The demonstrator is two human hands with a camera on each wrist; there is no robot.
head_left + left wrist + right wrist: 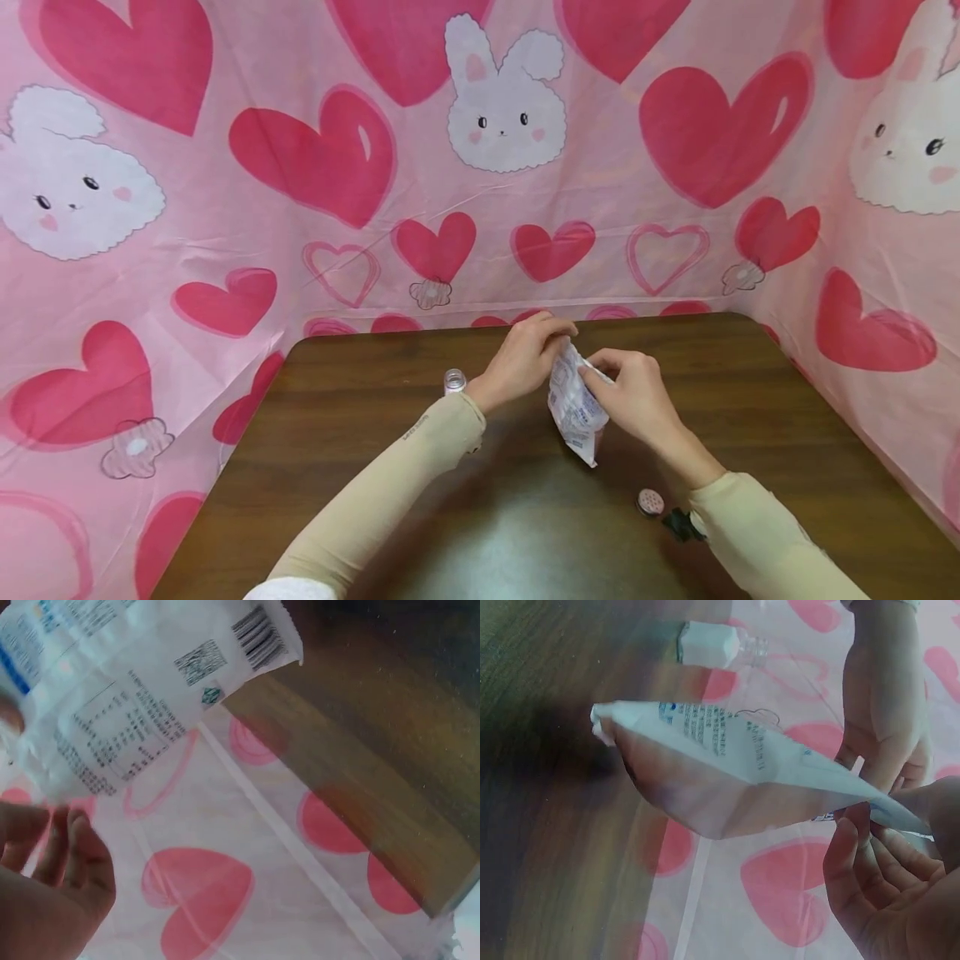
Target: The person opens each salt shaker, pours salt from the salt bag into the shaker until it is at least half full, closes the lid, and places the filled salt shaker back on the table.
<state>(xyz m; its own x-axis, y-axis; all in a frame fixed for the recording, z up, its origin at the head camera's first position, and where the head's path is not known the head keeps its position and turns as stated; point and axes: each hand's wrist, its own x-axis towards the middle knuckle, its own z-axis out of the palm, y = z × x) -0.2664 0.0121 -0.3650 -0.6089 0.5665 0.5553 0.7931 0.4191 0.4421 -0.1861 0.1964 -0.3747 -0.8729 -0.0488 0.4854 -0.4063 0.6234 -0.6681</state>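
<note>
A white printed plastic packet (577, 404) is held up off the table by both hands, its bottom corner pointing down. My left hand (528, 350) grips its top edge with fingers bent over it. The right hand (633, 392) pinches the packet's right side near the top, thumb on the near face. Small print and a barcode show on the packet (142, 712) in the left wrist view. From the right wrist, the packet (727, 757) looks full-bodied, with a folded lower end; its top opening is hidden by the fingers.
Beside the left wrist stands a small uncapped glass jar (454, 382), holding white contents in the right wrist view (709, 645). A round lid with holes (650, 502) lies near the right forearm, next to a small dark object (682, 525). Patterned pink cloth (480, 200) hangs behind the wooden table (360, 375).
</note>
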